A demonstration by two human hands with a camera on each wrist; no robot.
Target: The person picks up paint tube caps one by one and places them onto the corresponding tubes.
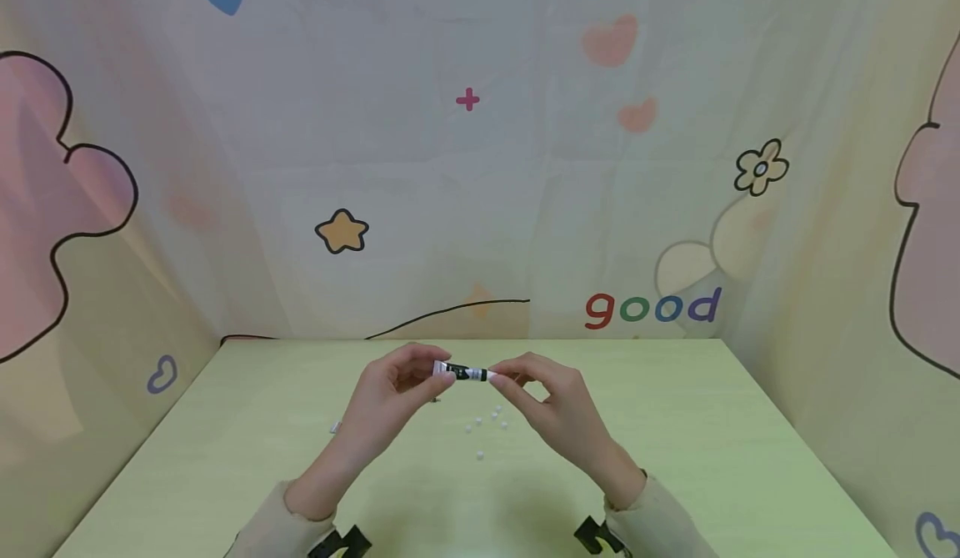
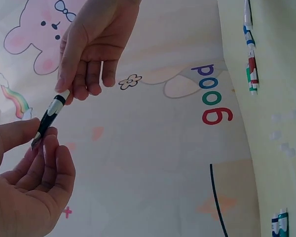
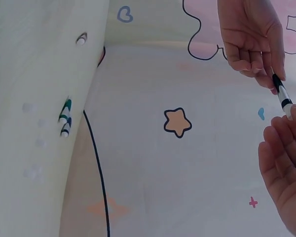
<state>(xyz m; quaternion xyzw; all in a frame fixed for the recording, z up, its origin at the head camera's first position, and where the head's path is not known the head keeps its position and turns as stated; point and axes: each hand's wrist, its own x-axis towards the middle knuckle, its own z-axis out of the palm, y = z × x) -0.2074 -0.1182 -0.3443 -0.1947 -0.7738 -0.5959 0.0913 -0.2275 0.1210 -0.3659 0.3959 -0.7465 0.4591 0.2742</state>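
Observation:
A small paint tube (image 1: pixel 467 372) with black and white bands and a white cap is held level above the table, between both hands. My left hand (image 1: pixel 386 399) pinches its flat end between thumb and fingers. At the other end, the thumb and index finger of my right hand (image 1: pixel 558 404) pinch the white cap (image 3: pixel 288 111). In the left wrist view the tube (image 2: pixel 52 112) slants between the two hands, and the right hand's remaining fingers are bent loosely. Below the hands, several small white pieces (image 1: pixel 480 455) lie scattered on the table.
More small tubes lie on the pale green table (image 1: pixel 187 458): a green one (image 3: pixel 65 111), a blue one (image 3: pixel 65 129), a lone one (image 3: pixel 82 38), and a red-banded one (image 2: pixel 252 69) among others. A printed curtain (image 1: pixel 405 124) encloses the table's back and sides.

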